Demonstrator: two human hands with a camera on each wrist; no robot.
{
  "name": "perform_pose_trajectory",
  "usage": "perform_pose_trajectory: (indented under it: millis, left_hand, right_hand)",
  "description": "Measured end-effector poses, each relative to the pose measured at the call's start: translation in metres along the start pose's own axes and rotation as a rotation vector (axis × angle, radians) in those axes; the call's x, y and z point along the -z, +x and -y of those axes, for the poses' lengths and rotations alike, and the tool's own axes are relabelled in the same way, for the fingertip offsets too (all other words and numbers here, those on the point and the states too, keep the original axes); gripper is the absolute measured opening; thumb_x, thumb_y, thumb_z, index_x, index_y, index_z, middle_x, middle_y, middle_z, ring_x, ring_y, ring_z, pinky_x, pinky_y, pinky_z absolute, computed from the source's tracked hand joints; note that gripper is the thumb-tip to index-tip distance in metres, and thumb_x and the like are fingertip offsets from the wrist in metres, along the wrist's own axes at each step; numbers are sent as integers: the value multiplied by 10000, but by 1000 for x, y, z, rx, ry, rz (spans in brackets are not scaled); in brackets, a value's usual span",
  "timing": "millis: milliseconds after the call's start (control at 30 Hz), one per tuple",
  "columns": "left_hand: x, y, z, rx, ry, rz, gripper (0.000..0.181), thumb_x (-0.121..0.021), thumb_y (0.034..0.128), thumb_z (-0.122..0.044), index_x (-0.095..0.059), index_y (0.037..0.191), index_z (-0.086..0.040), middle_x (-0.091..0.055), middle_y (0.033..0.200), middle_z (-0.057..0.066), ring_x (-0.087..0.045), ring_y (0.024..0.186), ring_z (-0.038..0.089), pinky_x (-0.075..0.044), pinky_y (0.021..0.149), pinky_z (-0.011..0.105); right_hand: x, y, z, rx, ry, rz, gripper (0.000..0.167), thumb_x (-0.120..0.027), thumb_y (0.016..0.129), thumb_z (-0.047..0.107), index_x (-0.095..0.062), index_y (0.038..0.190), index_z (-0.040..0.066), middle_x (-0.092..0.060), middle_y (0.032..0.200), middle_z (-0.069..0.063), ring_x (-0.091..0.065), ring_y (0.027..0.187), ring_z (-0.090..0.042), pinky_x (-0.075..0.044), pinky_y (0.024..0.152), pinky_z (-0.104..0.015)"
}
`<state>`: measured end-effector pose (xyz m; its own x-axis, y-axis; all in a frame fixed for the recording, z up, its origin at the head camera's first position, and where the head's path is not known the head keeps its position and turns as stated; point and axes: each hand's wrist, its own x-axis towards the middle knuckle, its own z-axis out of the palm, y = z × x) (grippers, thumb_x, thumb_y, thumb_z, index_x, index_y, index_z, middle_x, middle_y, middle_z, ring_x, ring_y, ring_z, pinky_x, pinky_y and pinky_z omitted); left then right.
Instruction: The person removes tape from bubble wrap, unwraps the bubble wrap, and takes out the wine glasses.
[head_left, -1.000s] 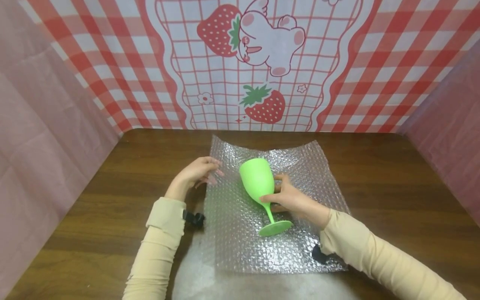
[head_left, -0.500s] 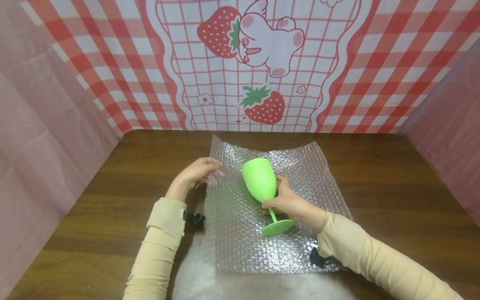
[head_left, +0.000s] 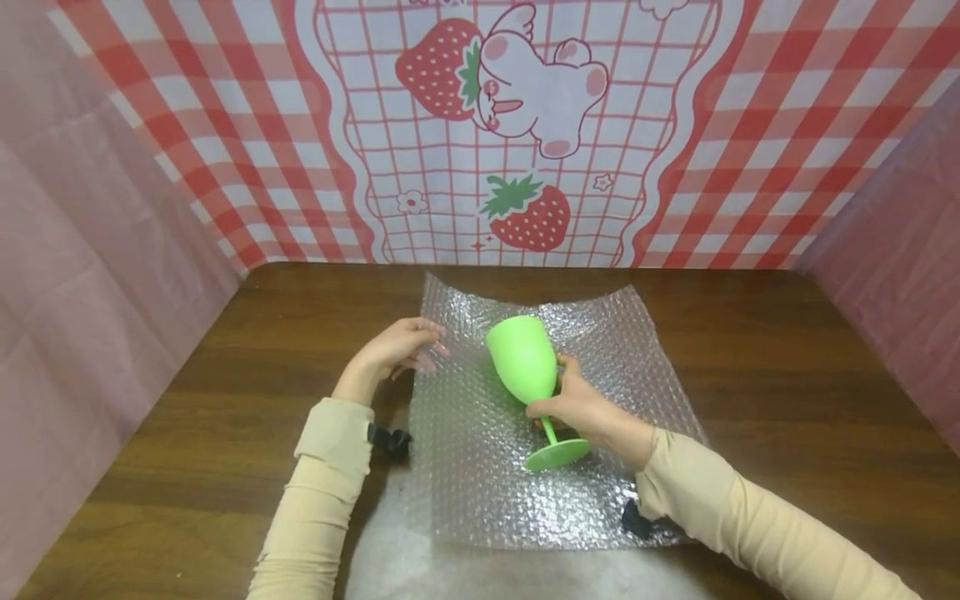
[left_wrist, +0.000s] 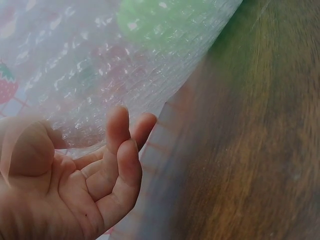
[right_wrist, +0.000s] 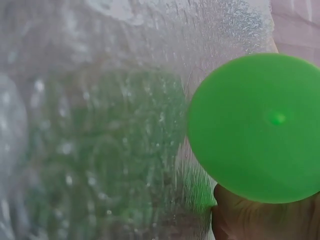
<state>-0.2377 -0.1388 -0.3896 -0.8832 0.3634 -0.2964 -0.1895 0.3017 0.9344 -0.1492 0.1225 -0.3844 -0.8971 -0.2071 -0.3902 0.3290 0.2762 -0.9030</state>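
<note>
A bright green plastic goblet [head_left: 523,360] leans at a slant over a sheet of bubble wrap [head_left: 480,475], bowl toward the back wall. My right hand [head_left: 585,410] holds it where the bowl meets the stem. In the right wrist view the round foot of the goblet [right_wrist: 260,135] covers most of that hand [right_wrist: 265,215]. At the wrap's left edge is my left hand [head_left: 392,348]. Seen from the left wrist, this hand [left_wrist: 95,185] pinches the lifted edge of the bubble wrap [left_wrist: 95,75] between thumb and fingers.
Everything lies on a dark brown wooden table [head_left: 195,417]. A whitish sheet [head_left: 525,575] shows below the wrap's near edge. Behind the table hangs a red checked cloth [head_left: 517,208] with strawberries, and pink curtains [head_left: 90,250] stand at both sides.
My right hand has drawn the goblet slightly to the right, and its fingers have settled closer round the stem's top. The left hand stays at the wrap's edge.
</note>
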Motion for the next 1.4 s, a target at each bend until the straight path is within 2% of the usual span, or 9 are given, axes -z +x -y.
perform_pose_trajectory:
  millis: [167,367,500,733,1000,1200,1400]
  left_hand:
    - [-1,1,2,-3,3,9,332,-402,941,-97,-450,1223,71,-658,949,151,-597,525,93,-512,540,227]
    - [-1,2,1,-4,6,14,328,-405,938,-96,-456,1219,67,-655,973,175,-603,531,100,-515,542,230]
    - [-1,2,0,-5,-1,15,327,-407,936,-92,-454,1216,71,-655,972,184,-601,524,98,-518,544,235]
    - [-1,2,0,2,-6,20,330,-406,943,-96,-447,1225,70,-660,960,166,-603,530,99,-522,558,239]
    - [-2,2,1,-4,-12,26,327,-404,940,-85,-450,1218,81,-673,894,114,-601,519,96,-517,549,230]
    - [-2,2,1,1,-9,26,325,-407,939,-88,-452,1213,82,-671,872,93,-600,516,97,-511,541,224]
    - [-2,3,2,5,-5,29,326,-405,942,-91,-447,1216,80,-669,924,142,-601,520,97,-514,546,226]
  right_hand:
    - [2,2,-1,0,-3,-16,933,-683,718,-5,-41,1395,-14,-397,1237,-293,-580,749,-220,-535,699,-335]
    - [7,1,3,61,4,0,741,-672,741,24,-236,1340,12,-497,1126,-221,-564,756,-207,-515,722,-350]
    - [10,0,6,85,35,23,698,-652,763,31,-246,1330,17,-503,1082,-184,-551,746,-191,-501,745,-358]
    - [13,-3,11,106,93,42,544,-589,799,-6,-293,1254,-46,-507,931,-107,-548,725,-158,-507,749,-334]
    - [17,-7,13,106,101,25,447,-577,809,4,-354,1190,-61,-512,886,-72,-543,734,-147,-497,745,-318]
    - [20,-9,15,102,105,2,431,-593,802,28,-372,1168,-24,-493,857,-48,-501,719,-155,-459,717,-300]
    - [24,-11,17,123,125,-7,378,-611,792,23,-388,1098,25,-468,800,-17,-474,660,-140,-429,706,-298]
